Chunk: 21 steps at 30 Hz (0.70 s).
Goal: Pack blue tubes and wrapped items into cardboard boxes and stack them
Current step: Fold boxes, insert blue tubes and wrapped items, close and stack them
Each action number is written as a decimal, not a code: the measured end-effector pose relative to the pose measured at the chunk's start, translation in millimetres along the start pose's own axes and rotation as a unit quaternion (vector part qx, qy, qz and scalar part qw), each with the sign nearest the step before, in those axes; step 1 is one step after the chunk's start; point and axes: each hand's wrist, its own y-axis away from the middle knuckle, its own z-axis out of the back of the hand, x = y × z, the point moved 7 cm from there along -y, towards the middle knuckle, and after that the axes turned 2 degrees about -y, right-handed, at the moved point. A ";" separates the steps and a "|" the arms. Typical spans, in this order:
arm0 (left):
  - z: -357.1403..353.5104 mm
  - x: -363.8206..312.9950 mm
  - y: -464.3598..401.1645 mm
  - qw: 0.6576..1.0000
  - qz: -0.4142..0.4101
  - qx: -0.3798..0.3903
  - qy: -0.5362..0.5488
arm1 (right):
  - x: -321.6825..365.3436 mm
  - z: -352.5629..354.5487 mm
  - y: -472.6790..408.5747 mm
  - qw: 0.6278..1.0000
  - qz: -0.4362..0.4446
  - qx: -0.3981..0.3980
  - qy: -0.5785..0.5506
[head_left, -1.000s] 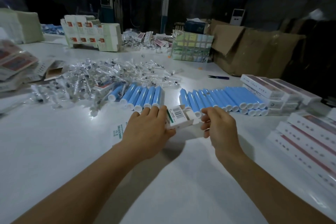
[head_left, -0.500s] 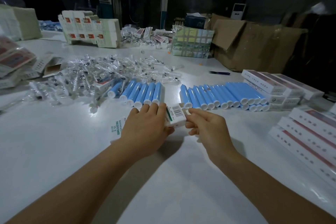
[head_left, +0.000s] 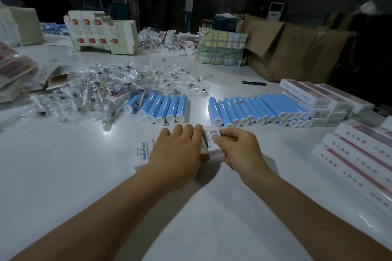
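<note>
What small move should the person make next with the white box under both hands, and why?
Probably press the end flap fully shut. The left hand pins the white box flat on the table, while the right hand pinches its barcoded end.

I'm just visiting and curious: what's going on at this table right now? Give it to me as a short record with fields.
Place: white table in a dim warehouse
Left hand: lies over the white box, holding it down
Right hand: pinches the box's barcode end
Blue tubes: two rows lying beyond the hands
Wrapped items: loose heap, far left
Finished boxes: stacked at the right
Brown carton: open, far right
Stage: closing one box, by the look of it
</note>
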 end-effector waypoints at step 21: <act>6.8 2.6 -4.7 0.998 0.040 -0.026 0.032 | -6.5 -22.0 1.9 0.837 -0.204 0.097 -0.498</act>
